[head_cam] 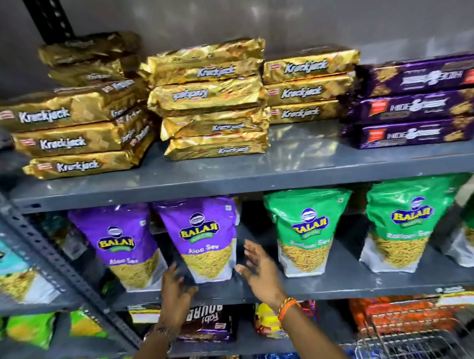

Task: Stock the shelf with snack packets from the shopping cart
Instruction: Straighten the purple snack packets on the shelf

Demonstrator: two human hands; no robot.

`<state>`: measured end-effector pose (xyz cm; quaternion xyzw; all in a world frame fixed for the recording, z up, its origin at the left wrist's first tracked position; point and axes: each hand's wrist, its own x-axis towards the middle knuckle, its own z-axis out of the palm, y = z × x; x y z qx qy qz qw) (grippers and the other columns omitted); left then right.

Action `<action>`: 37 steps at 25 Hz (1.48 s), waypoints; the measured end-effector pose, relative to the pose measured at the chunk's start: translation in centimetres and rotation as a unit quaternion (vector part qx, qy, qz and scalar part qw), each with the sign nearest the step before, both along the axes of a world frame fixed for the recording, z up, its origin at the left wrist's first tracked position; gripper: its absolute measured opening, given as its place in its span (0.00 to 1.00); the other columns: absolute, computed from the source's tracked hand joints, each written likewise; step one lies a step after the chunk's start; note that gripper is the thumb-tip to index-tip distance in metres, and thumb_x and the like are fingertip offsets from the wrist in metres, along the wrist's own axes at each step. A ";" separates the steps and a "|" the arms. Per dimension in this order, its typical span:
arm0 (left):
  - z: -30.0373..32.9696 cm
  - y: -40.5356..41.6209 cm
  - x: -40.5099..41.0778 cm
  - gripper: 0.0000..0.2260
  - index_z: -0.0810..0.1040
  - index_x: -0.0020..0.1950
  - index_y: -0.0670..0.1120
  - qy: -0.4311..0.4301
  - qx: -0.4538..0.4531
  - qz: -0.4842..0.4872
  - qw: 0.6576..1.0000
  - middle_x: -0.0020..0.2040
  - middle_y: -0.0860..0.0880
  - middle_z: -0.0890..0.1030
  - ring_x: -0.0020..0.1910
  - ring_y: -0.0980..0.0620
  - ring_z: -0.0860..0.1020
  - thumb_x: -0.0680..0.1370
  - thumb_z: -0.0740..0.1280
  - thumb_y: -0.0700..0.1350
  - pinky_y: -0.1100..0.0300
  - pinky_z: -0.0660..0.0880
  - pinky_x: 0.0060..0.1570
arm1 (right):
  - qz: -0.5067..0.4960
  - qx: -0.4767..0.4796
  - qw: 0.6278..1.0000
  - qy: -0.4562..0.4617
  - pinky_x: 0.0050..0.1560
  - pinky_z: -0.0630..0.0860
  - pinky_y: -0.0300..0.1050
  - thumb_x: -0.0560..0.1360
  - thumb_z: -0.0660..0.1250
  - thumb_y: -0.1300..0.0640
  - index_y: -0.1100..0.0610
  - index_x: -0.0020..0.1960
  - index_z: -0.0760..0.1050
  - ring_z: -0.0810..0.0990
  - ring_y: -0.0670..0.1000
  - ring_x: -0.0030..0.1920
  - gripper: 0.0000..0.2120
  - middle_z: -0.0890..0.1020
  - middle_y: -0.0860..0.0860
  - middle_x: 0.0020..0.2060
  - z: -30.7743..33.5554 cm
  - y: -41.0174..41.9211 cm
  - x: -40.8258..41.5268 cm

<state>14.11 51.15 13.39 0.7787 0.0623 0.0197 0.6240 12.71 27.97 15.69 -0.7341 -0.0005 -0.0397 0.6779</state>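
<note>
Both hands open, flanking purple Aloo Sev packet (203, 239) on shelf (292, 287)

Both hands, left hand (177, 287) and right hand (259, 272), flank an upright purple packet (205, 239).

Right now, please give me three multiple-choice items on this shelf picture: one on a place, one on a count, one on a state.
1. Where do the Hide & Seek packs lie?
A. top shelf, right end
B. middle shelf
C. in the cart

2. How many purple Aloo Sev bags stand on the middle shelf?
A. one
B. two
C. four

3. How is the right hand?
A. open, holding nothing
B. gripping a green bag
C. out of view

Answers: 1 A, they are stacked beside the Krackjack packs. 2 B, two stand side by side. 3 A, its fingers are spread, nothing in them.
</note>
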 end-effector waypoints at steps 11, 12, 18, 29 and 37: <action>-0.4 1.5 4.1 0.25 0.71 0.65 0.41 -0.050 0.051 -0.121 0.990 0.58 0.60 0.82 0.59 0.62 0.81 0.69 0.73 0.38 0.56 0.76 0.64 | 0.056 -0.004 0.998 -0.010 0.62 0.76 0.40 0.78 0.65 0.69 0.62 0.66 0.69 0.79 0.46 0.61 0.18 0.79 0.62 0.64 -2.2 1.6 4.5; -0.3 1.2 3.9 0.26 0.71 0.65 0.41 -0.042 0.046 -0.114 0.991 0.59 0.56 0.82 0.59 0.59 0.81 0.69 0.74 0.38 0.55 0.77 0.64 | 0.052 -0.003 0.999 -0.013 0.64 0.76 0.44 0.78 0.65 0.68 0.63 0.67 0.69 0.79 0.51 0.63 0.18 0.79 0.61 0.64 -2.3 1.3 4.5; -1.4 -1.0 4.0 0.25 0.72 0.62 0.47 -0.041 0.062 -0.111 0.991 0.56 0.61 0.84 0.57 0.60 0.82 0.71 0.74 0.29 0.64 0.77 0.57 | 0.027 0.001 1.000 -0.002 0.66 0.76 0.50 0.78 0.66 0.63 0.61 0.68 0.69 0.79 0.54 0.65 0.19 0.81 0.55 0.62 -2.7 -0.3 3.7; -1.4 -1.2 3.3 0.27 0.71 0.68 0.41 -0.019 0.009 -0.110 0.994 0.63 0.48 0.81 0.60 0.58 0.81 0.72 0.75 0.32 0.65 0.77 0.60 | 0.019 0.021 0.999 0.021 0.63 0.77 0.46 0.79 0.65 0.64 0.59 0.66 0.72 0.81 0.49 0.62 0.16 0.82 0.52 0.61 -2.3 0.2 2.9; -2.3 -0.2 2.5 0.41 0.67 0.74 0.48 0.004 0.006 -0.122 0.992 0.71 0.46 0.77 0.72 0.46 0.74 0.67 0.80 0.57 0.39 0.69 0.72 | 0.019 0.050 0.998 0.044 0.66 0.75 0.46 0.77 0.67 0.66 0.58 0.72 0.65 0.77 0.51 0.67 0.24 0.79 0.53 0.65 -1.8 0.7 2.4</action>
